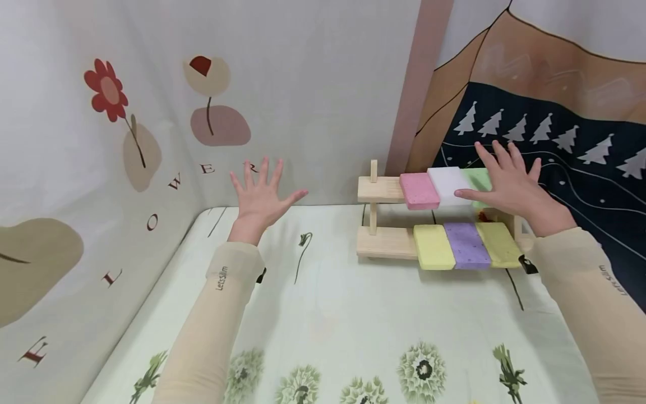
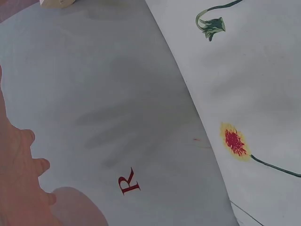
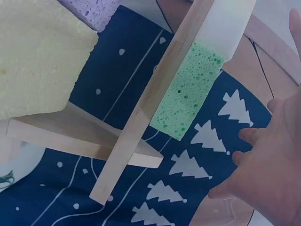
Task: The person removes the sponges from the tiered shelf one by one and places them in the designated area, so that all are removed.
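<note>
A printed cloth backdrop [image 1: 313, 95] rises behind a bench [image 1: 328, 308] covered in floral cloth; a two-tier wooden rack [image 1: 379, 189] stands at the rear of that bench, its long axis running left to right. On the rack's upper tier, left to right, lie a pink sponge [image 1: 420, 192], a white sponge [image 1: 447, 185] and a green sponge [image 3: 188, 89]. On the rack's lower tier lie a pale yellow sponge [image 1: 434, 248], a purple sponge [image 1: 466, 246] and a darker yellow sponge [image 1: 497, 242]. The right hand [image 1: 520, 188] is at the rack's right end, raised, released, fingers spread, holding nothing. The left hand [image 1: 259, 199] is likewise released and splayed, well apart from the rack on its left side. The governing relation is judged to be right hand to green sponge: the sponge lies to the left of the palm, partly hidden by the hand in the head view, while the right wrist view shows a gap and no contact. The right hand is clearly the nearer of the two to every sponge on the rack.
</note>
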### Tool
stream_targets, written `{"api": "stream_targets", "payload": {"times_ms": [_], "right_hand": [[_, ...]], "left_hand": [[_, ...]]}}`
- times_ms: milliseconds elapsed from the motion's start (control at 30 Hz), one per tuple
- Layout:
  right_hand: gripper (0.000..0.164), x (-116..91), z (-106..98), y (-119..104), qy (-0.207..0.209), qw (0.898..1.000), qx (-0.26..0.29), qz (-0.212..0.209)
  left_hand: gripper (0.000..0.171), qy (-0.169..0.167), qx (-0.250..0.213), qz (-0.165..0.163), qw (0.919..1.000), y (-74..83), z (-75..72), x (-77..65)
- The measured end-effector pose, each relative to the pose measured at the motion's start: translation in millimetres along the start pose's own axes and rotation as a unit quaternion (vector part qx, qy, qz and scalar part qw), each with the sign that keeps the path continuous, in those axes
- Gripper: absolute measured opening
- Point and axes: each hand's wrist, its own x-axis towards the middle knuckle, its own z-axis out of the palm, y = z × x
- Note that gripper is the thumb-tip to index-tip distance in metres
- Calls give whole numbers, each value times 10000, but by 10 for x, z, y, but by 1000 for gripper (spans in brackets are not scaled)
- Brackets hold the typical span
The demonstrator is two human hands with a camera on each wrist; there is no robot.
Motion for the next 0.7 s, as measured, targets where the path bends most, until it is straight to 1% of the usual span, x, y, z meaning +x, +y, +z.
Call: {"api": "stream_targets", "payload": {"times_ms": [233, 433, 567, 700], "right_hand": [[113, -32, -33, 72, 136, 9996, 261, -35], [109, -80, -36, 177, 368, 9975, 601, -42], [105, -152, -27, 272, 522, 9936, 998, 67], [99, -247, -11, 378, 751, 9875, 1361, 273]], "left_hand": [[100, -71, 105, -19, 9999, 0, -44, -27], [100, -64, -84, 28, 9999, 27, -48, -50], [99, -45, -203, 26, 9998, 56, -51, -68], [98, -22, -282, 68, 9996, 103, -59, -89]]}}
